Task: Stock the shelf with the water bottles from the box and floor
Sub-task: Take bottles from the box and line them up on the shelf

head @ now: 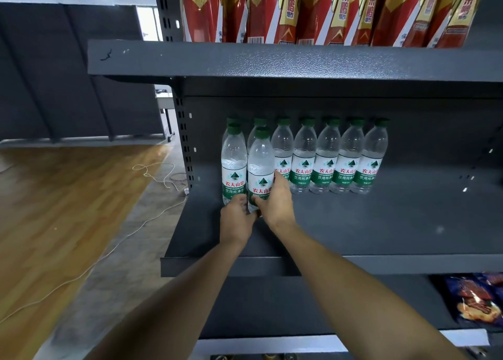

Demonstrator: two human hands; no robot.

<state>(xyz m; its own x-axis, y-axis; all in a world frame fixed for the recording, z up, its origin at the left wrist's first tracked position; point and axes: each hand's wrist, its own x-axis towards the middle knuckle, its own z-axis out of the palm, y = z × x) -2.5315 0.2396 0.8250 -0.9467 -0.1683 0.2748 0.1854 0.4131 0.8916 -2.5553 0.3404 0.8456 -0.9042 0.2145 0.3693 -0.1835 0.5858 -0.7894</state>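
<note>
On the shelf the upright bottle stands dead ahead, left hand and right hand (the higher one) clasping its base.

Back-row bottles — little beyond caps; red-gold packs cropped by top edge

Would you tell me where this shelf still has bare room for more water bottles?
Widest bare patch: the right end of the shelf, past the back row. A free strip also runs in front of that row, right of the right hand. The left corner is crowded: it and the left hand grip the held bottle beside another front bottle.
</note>
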